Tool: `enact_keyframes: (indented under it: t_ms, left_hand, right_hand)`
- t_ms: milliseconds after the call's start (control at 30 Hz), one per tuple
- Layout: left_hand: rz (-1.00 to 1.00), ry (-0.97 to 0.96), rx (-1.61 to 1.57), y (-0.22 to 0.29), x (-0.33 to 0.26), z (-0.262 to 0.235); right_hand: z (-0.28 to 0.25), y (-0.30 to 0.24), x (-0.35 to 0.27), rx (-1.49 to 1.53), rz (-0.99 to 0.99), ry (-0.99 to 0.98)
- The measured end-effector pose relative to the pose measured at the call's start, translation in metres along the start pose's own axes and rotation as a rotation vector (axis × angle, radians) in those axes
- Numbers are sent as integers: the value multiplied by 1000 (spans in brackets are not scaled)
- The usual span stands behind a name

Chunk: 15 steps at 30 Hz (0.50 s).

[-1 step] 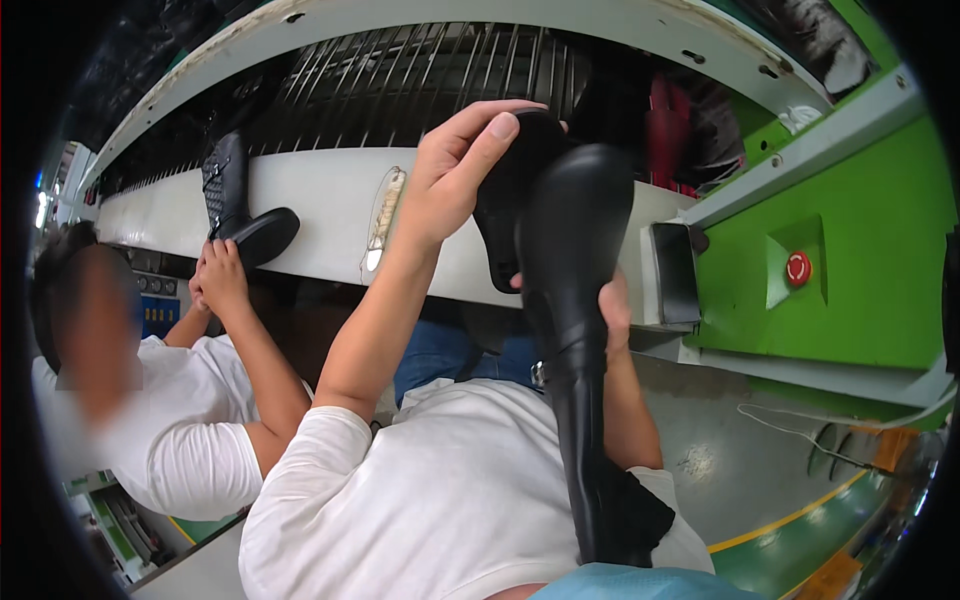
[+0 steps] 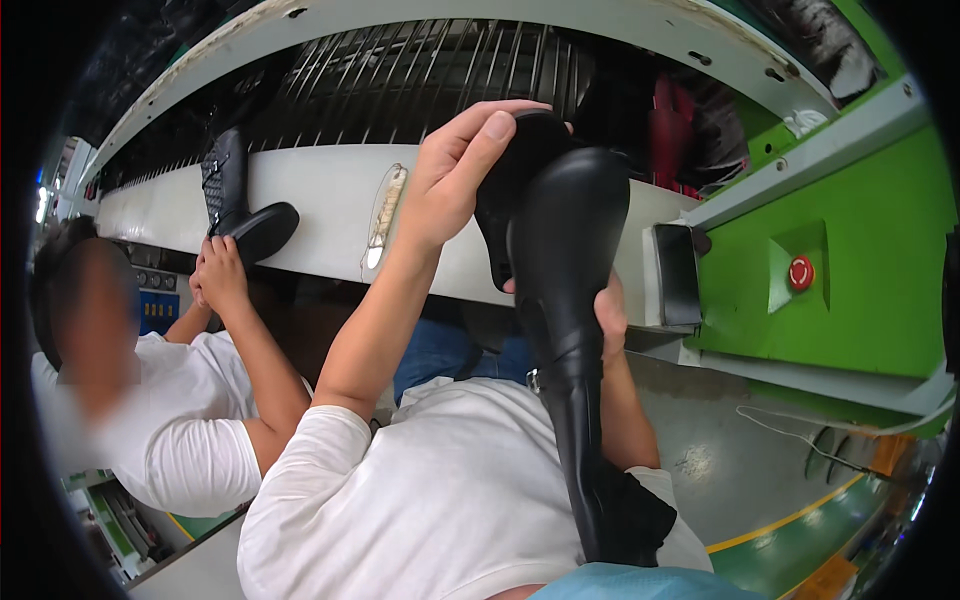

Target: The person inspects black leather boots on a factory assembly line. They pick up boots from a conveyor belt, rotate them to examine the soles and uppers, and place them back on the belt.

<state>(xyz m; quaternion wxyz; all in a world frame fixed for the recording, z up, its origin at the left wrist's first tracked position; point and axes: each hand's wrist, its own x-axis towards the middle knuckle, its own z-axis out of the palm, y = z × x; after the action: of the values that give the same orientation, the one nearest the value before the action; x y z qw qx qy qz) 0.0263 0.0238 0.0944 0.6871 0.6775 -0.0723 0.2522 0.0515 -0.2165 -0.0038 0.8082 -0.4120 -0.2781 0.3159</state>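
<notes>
Nearest to me along the boot, the shaft of a tall black boot [image 2: 575, 230] comes down below both grips and lies against the person's white shirt [image 2: 420, 490]; a small metal buckle [image 2: 533, 380] shows at its ankle, under the right grip. The right grip [image 2: 611, 315] is mostly hidden behind the boot, but it looks closed around the foot near the heel, palm side showing to the right and a fingertip to the left. The boot's toe points up and away, above the right grip and just right of the left one. The left grip [image 2: 455, 170] is clamped on a black sole [image 2: 500, 205], thumb on its face and fingers over the toe edge. I can't tell from here whether sole and boot are joined.

Beyond the grips runs a white table [image 2: 330, 190]. On it, just left of the left grip's wrist, lies a slim pale object [image 2: 386, 215]. Right of the right grip stands a dark flat panel [image 2: 676, 275], then a green machine housing [image 2: 850, 300] with a red button [image 2: 801, 272]. Well left of the left grip, a co-worker [image 2: 195, 440] touches a second black boot [image 2: 228, 185]. Farthest, above the left grip, metal rods [image 2: 430, 85] stand in a row.
</notes>
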Motion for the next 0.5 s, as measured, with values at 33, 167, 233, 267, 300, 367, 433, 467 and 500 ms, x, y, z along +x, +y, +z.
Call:
enact_keyframes:
  t_ms: [33, 167, 233, 267, 300, 367, 433, 467, 500]
  left_hand:
    - [35, -7, -12, 1, -3, 0]
    - [82, 15, -40, 11, -18, 6]
    - [116, 17, 34, 11, -23, 9]
    - [88, 37, 7, 11, -25, 10]
    - [101, 33, 19, 12, -25, 9]
    - [125, 25, 42, 13, -27, 7]
    - [122, 20, 26, 13, -26, 6]
    - [121, 18, 18, 14, -26, 5]
    - [124, 15, 24, 15, -26, 4]
  right_hand:
    - [7, 5, -3, -60, -28, -46]
    - [24, 6, -1, -74, 40, -9]
    - [27, 4, 2, -59, 77, -5]
    - [28, 4, 3, -52, 96, -2]
    - [30, 3, 4, -62, 102, 0]
    - [32, 3, 6, -84, 113, 5]
    - [34, 1, 7, -107, 120, 15]
    - [34, 0, 7, -120, 124, 17]
    - [35, -1, 7, -132, 127, 22]
